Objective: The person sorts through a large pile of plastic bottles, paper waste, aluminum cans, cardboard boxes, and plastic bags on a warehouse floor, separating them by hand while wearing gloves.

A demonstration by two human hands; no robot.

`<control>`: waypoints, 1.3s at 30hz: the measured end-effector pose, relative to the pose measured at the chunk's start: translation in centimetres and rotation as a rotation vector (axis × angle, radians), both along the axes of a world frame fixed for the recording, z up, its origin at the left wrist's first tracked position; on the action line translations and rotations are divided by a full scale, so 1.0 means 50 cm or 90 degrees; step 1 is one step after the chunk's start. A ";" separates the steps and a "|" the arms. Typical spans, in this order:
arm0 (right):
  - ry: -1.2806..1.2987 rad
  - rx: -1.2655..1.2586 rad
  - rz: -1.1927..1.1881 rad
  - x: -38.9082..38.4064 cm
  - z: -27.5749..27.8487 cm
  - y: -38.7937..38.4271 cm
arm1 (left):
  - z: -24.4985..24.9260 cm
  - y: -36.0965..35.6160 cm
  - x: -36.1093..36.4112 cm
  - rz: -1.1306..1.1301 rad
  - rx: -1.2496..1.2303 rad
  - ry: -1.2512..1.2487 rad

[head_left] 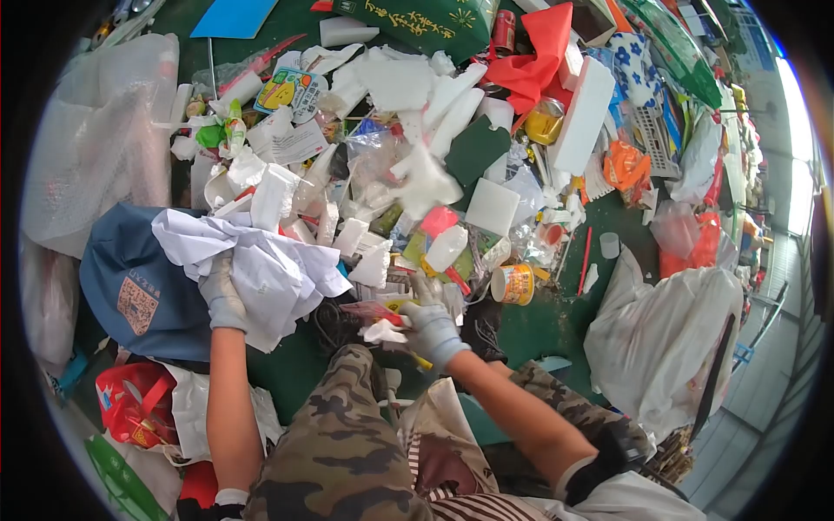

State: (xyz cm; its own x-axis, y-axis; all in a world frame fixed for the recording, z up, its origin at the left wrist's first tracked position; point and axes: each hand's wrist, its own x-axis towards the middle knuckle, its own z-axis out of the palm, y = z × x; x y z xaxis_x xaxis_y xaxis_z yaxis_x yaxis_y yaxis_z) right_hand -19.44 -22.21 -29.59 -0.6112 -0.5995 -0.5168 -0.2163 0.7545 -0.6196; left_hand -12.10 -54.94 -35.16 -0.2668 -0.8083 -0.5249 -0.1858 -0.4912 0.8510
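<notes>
green floor [547, 330], white foam pieces [584, 117], red stick [585, 260], noodle cup [512, 285], clear cup [610, 246] directly on it

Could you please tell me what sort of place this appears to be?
Probably a waste-sorting area: foam pieces, a printed cup and other mixed scraps lie heaped together, a bulky white bag sits to the right, and the left hand holds crumpled paper.

Bright daylight right, fisheye edges (black corners)
</notes>
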 end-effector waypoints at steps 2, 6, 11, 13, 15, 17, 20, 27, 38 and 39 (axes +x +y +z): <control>0.221 0.118 0.025 0.025 -0.061 -0.020 | -0.010 -0.004 0.010 -0.002 0.007 0.018; 0.227 0.146 -0.005 0.000 -0.080 -0.040 | -0.012 0.000 0.010 0.006 0.016 0.043; 0.178 0.114 -0.151 -0.062 -0.089 0.023 | 0.003 0.005 0.004 -0.005 0.006 0.027; 0.237 0.070 -0.272 -0.096 -0.072 0.054 | 0.010 0.006 0.005 -0.008 0.020 0.019; 0.289 0.068 -0.365 -0.128 -0.064 0.111 | 0.010 0.008 0.011 -0.010 0.011 0.017; 0.218 -0.111 -0.545 -0.164 -0.012 0.155 | 0.007 0.012 0.013 -0.015 0.007 0.019; 0.026 -0.551 -0.882 -0.196 0.085 0.160 | 0.014 0.016 0.011 -0.022 0.005 0.021; -0.404 -0.537 -0.558 -0.155 0.138 -0.077 | 0.026 0.105 -0.038 -0.165 -0.087 -0.023; -0.197 -0.129 -0.226 -0.110 0.026 -0.319 | 0.110 0.098 -0.045 -0.307 0.389 0.124; -0.112 -0.055 -0.244 -0.078 -0.017 -0.329 | 0.107 0.109 -0.051 -0.376 0.309 0.048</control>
State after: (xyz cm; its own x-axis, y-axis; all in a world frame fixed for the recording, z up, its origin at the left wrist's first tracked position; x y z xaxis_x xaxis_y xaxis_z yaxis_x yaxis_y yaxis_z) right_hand -23.35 -38.64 -30.46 -0.7054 -0.3922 -0.5904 0.1833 0.7037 -0.6864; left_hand -14.62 -49.47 -29.79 -0.6315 -0.2039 -0.7481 -0.4837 -0.6505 0.5856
